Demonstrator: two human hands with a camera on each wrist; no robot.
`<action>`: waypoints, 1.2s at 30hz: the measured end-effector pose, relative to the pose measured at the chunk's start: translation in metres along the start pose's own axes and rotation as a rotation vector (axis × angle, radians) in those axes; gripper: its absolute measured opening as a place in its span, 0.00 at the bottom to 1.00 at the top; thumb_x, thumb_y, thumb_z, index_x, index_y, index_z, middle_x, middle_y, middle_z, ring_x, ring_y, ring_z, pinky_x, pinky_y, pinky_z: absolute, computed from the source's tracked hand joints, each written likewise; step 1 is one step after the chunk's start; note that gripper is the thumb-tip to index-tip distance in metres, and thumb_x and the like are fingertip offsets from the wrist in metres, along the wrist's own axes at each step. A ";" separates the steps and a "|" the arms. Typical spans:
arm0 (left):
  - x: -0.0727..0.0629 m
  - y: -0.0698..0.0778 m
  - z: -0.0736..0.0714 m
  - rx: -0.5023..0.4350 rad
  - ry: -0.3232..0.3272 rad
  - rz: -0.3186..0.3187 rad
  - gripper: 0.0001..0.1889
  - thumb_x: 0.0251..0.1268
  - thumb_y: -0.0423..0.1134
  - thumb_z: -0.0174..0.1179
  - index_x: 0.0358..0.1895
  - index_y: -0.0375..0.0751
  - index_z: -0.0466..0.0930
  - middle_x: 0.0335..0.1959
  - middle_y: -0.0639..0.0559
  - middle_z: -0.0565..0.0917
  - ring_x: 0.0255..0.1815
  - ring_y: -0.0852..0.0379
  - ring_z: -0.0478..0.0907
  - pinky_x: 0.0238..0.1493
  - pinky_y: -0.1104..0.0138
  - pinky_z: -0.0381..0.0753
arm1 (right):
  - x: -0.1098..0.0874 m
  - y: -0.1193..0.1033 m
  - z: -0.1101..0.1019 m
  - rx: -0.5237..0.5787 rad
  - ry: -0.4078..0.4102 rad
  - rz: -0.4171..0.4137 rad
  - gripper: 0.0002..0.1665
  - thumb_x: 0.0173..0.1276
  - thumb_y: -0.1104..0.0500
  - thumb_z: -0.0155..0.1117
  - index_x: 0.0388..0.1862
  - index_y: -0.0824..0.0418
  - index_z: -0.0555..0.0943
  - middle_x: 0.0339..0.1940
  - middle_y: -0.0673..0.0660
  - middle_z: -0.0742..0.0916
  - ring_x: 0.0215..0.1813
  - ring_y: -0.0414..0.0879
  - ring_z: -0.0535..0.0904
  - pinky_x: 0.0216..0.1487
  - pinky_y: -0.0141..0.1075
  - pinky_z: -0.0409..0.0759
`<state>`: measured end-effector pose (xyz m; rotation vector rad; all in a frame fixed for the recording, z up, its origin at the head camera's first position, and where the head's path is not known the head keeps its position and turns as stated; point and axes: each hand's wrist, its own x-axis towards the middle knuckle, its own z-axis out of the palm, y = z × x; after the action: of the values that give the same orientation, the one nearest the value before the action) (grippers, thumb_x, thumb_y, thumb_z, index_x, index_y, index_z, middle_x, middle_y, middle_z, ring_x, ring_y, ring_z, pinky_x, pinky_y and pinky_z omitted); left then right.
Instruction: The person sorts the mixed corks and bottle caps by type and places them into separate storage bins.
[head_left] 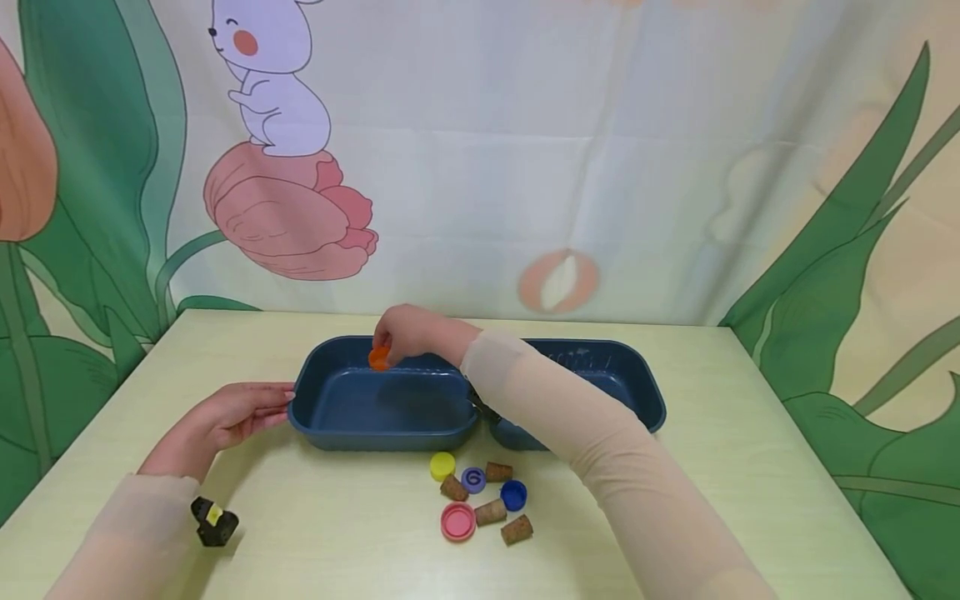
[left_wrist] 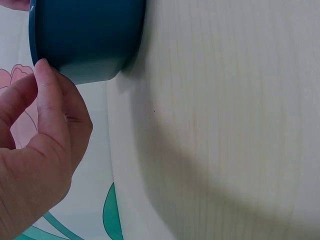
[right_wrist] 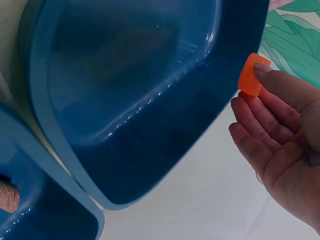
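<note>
Above the far side of the left blue tray, my right hand pinches an orange bottle cap between thumb and fingers. The right wrist view shows the cap overlapping the tray's rim, with the other fingers loosely bent below it. My left hand reaches to the same tray's left end, its fingers extended and fingertips right at the rim. Up close in the left wrist view, fingertips rest against the tray's outer corner.
A second blue tray stands close on the right, partly behind my right sleeve, with a cork in it. In front lie several corks and a yellow cap, purple cap, blue cap and pink cap.
</note>
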<state>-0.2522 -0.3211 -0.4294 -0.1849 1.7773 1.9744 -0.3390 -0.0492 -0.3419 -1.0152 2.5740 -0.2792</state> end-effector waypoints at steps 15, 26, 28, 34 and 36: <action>-0.002 0.001 0.000 -0.006 0.009 -0.010 0.13 0.77 0.31 0.55 0.39 0.50 0.88 0.35 0.60 0.91 0.36 0.65 0.90 0.44 0.73 0.89 | 0.009 -0.007 0.013 -0.037 -0.005 -0.003 0.19 0.70 0.61 0.70 0.59 0.61 0.85 0.59 0.57 0.88 0.58 0.50 0.81 0.61 0.33 0.83; -0.001 0.001 -0.001 0.009 0.010 -0.012 0.13 0.77 0.32 0.55 0.38 0.52 0.88 0.34 0.60 0.91 0.35 0.65 0.90 0.44 0.74 0.89 | 0.013 -0.010 0.020 -0.024 -0.048 0.013 0.20 0.70 0.63 0.70 0.60 0.60 0.84 0.60 0.57 0.87 0.58 0.49 0.80 0.62 0.34 0.83; 0.000 0.001 -0.002 0.010 0.012 -0.012 0.13 0.77 0.31 0.55 0.38 0.51 0.88 0.34 0.60 0.91 0.35 0.65 0.90 0.44 0.73 0.89 | 0.015 -0.010 0.022 -0.045 -0.057 0.009 0.20 0.70 0.63 0.70 0.60 0.60 0.85 0.60 0.57 0.87 0.59 0.49 0.80 0.62 0.34 0.83; -0.001 0.001 -0.002 0.012 0.016 -0.014 0.12 0.77 0.31 0.55 0.41 0.49 0.88 0.35 0.60 0.91 0.36 0.65 0.90 0.46 0.72 0.89 | 0.019 -0.009 0.027 -0.078 -0.071 0.004 0.20 0.69 0.64 0.70 0.60 0.59 0.85 0.60 0.56 0.87 0.59 0.49 0.80 0.63 0.33 0.83; -0.002 0.001 -0.001 0.015 0.019 -0.015 0.12 0.77 0.31 0.55 0.41 0.49 0.88 0.35 0.60 0.91 0.36 0.65 0.90 0.46 0.72 0.89 | 0.021 -0.008 0.028 -0.077 -0.079 0.006 0.20 0.69 0.64 0.70 0.60 0.59 0.84 0.61 0.57 0.86 0.59 0.49 0.80 0.64 0.34 0.83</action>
<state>-0.2514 -0.3229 -0.4276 -0.2116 1.7974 1.9541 -0.3367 -0.0706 -0.3707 -1.0245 2.5330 -0.1365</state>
